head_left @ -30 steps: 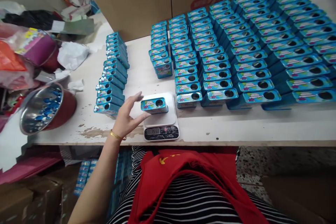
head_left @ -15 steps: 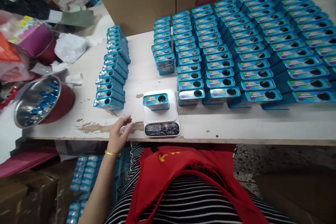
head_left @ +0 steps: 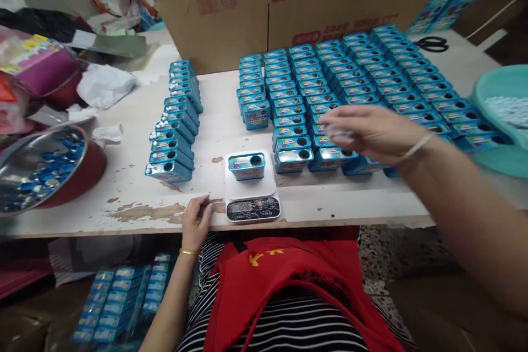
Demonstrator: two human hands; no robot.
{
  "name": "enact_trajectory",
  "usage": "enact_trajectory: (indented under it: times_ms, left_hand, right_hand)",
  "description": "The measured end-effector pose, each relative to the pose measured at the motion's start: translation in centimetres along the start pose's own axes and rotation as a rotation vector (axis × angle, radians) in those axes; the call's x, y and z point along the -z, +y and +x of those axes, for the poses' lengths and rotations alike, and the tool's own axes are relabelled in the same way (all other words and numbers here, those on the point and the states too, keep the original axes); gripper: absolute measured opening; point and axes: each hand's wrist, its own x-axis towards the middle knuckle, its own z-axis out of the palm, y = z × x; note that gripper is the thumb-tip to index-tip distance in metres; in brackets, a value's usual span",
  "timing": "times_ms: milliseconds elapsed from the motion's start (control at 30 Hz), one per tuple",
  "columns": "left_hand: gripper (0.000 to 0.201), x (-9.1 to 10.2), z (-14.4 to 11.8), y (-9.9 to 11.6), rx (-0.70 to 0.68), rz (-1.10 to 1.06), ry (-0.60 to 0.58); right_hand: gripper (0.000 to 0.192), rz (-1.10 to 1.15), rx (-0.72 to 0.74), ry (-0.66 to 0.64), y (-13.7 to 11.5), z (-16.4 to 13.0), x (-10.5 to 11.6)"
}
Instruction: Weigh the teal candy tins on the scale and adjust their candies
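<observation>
A white digital scale (head_left: pixel 270 184) with a black display panel stands at the table's front edge. On its pan sits one blue tin (head_left: pixel 247 169), upright, with a round dark hole in its top. My left hand (head_left: pixel 197 221) rests on the table edge just left of the scale, thumb and fingers apart, holding nothing. Above the rows of blue tins (head_left: pixel 293 160) to the right, my right hand (head_left: pixel 365 131) is closed around small whitish pieces (head_left: pixel 340 133), slightly blurred. A turquoise basin (head_left: pixel 490 85) at the far right holds a heap of small white pieces (head_left: pixel 509 110).
Another row of tins (head_left: pixel 173 168), with white pieces at their tops, stands left of the scale. Further left is a metal bowl (head_left: pixel 93 168) of blue and silver caps. A large cardboard box (head_left: pixel 239 16) backs the table. Black-handled scissors (head_left: pixel 432 44) lie at the back right.
My right hand has come into view from the right with whitish pieces in it. My left hand has shifted slightly right and down. The view has swung, bringing in the turquoise basin.
</observation>
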Motion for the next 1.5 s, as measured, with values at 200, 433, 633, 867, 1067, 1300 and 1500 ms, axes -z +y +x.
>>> enact_trajectory:
  times_ms: [200,433,633,867,1067,1300,1500]
  left_hand:
    - [0.025,-0.2,-0.5,0.2,0.008,-0.044,0.037]
    - [0.073,0.6,6.2,6.0,-0.332,0.073,-0.001]
    - [0.038,-1.2,15.8,8.8,-0.574,0.214,-0.267]
    - [0.036,-7.0,23.5,8.1,-0.495,0.313,-0.157]
    - [0.052,-4.4,19.6,7.4,-0.412,0.365,0.025]
    - [0.037,8.2,9.4,1.2,-0.282,0.569,0.212]
    - [0.011,9.8,7.7,-1.7,-0.313,0.713,0.040]
  right_hand:
    - [0.011,0.135,-0.151,-0.381,1.6,2.0,-9.9]
    - [0.021,0.398,-0.281,-0.415,5.2,-1.0,-10.3]
    - [0.030,0.563,-0.359,-0.184,12.1,-3.9,-9.1]
    - [0.036,0.628,-0.357,-0.070,16.8,-5.6,-8.3]
    - [0.038,0.588,-0.371,0.006,17.5,-5.9,-8.6]
    - [0.038,0.610,-0.415,0.021,18.3,-5.8,-8.7]
    - [0.022,0.678,-0.413,0.065,17.9,-6.0,-8.8]
